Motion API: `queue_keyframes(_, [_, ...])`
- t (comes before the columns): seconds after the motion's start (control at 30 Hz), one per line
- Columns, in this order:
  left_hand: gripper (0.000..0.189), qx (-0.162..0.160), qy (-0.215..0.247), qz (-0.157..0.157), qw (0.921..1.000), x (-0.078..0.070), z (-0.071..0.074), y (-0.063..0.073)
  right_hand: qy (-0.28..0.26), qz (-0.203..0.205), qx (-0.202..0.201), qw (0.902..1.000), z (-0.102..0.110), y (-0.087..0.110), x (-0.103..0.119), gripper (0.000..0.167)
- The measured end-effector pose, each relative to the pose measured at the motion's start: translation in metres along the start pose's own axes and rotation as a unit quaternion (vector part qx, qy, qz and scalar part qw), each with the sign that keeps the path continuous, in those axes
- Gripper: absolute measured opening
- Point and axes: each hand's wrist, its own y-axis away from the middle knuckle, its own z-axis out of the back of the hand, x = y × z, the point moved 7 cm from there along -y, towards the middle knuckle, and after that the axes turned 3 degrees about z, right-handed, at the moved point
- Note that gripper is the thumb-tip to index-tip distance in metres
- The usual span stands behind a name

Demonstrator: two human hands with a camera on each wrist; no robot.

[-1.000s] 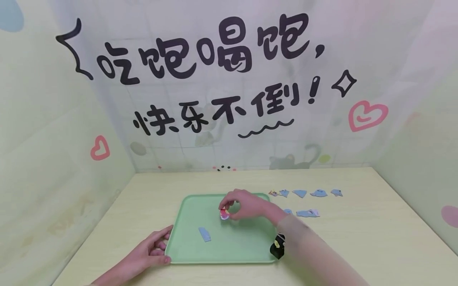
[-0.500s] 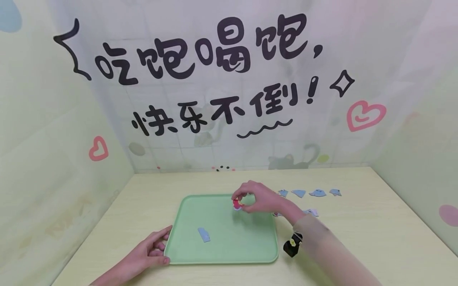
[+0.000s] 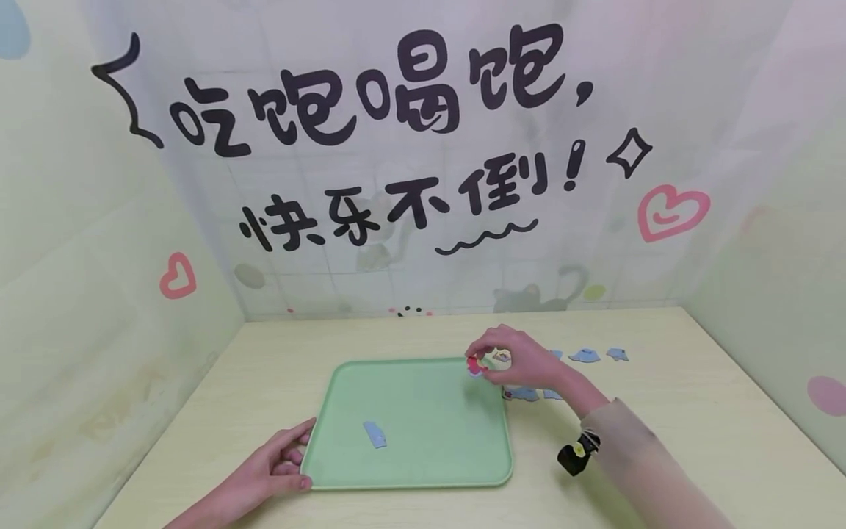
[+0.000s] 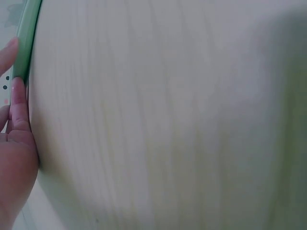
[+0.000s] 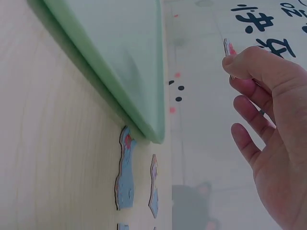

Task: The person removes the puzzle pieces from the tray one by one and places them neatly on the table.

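Observation:
In the head view, my right hand (image 3: 525, 360) pinches a small red and pink puzzle piece (image 3: 475, 366) between thumb and fingertips. It is raised above the back right corner of the green tray (image 3: 429, 483). The right wrist view shows this puzzle piece (image 5: 229, 52) edge-on, with the other fingers loosely bent. My left hand (image 3: 274, 463) holds the tray's left edge near its front corner, thumb at the corner and fingers along the side. One light blue puzzle piece (image 3: 374, 434) lies on the tray, left of the middle.
On the table right of the tray lie two rows of puzzle pieces, including a blue one (image 3: 584, 355) at the back and another (image 3: 525, 394) nearer the tray; my right hand partly covers them. A printed cloth wall (image 3: 370, 286) stands behind the table.
My right hand has carried the red puzzle piece rightward and back, from over the tray's middle to its back right corner. My left hand stays at the tray's edge.

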Motion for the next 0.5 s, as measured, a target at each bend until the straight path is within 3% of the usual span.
queue_keyframes(0.5, [0.095, 0.004, 0.003, -0.004, 1.0000, 0.001, 0.001, -0.001, 0.049, -0.011, -0.067, 0.9965, 0.038, 0.048, -0.020, 0.034])
